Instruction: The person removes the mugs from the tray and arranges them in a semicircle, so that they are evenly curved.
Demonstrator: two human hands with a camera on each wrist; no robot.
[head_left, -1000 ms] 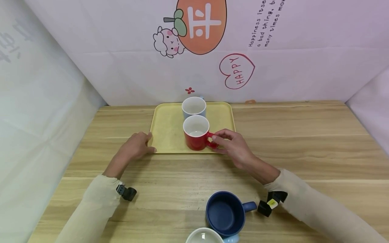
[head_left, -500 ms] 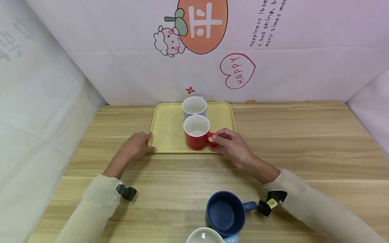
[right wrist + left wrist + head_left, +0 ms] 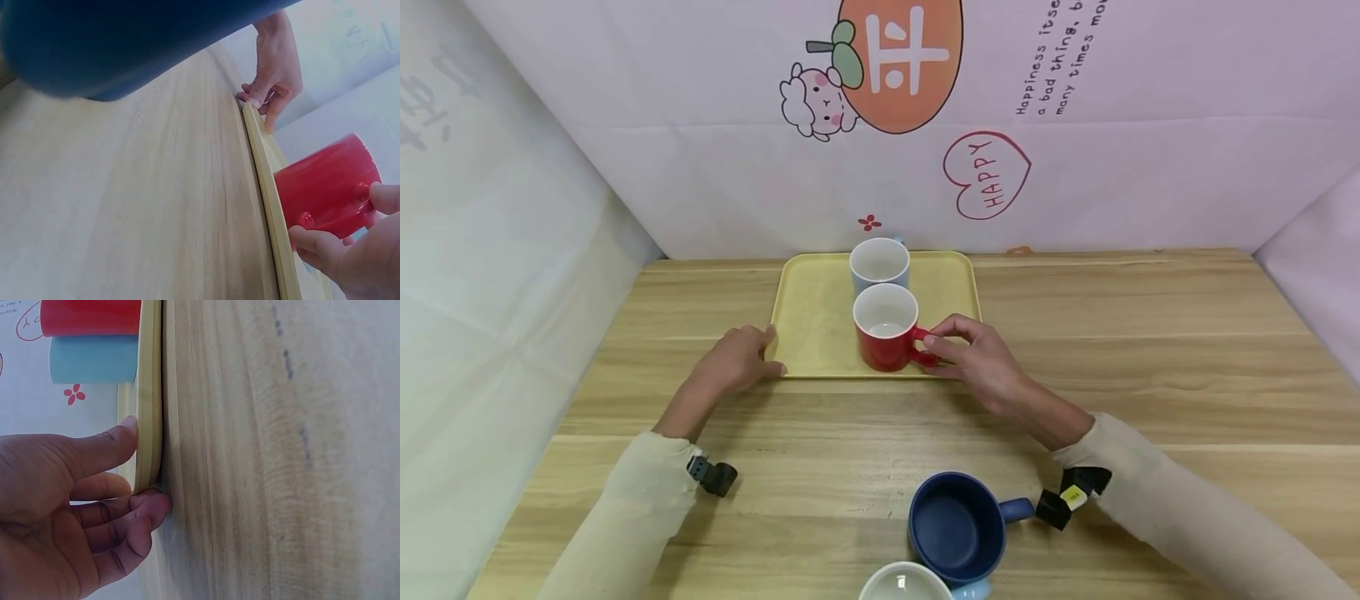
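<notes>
A red mug point(image 3: 886, 343) with a white inside stands upright at the front of a yellow tray point(image 3: 816, 333). My right hand point(image 3: 988, 367) pinches its handle, thumb and fingers curled at it in the right wrist view. Just behind stands a light blue mug point(image 3: 880, 265), partly hidden by the red one. At the tray's front left corner, my left hand point(image 3: 730, 362) holds the rim. In the left wrist view, the thumb point(image 3: 106, 447) lies on the rim and the other fingers curl at the corner's outer side.
Nearer the person, a dark blue mug point(image 3: 957, 525) stands on the wooden table point(image 3: 820, 467), its handle pointing right. In front of it is a white-lined mug point(image 3: 904, 583) with a light blue handle, cut off by the frame. A printed cloth point(image 3: 737, 183) hangs behind the tray.
My right hand and forearm have shifted very slightly at the red mug's handle. The mugs, the tray and my left hand look the same.
</notes>
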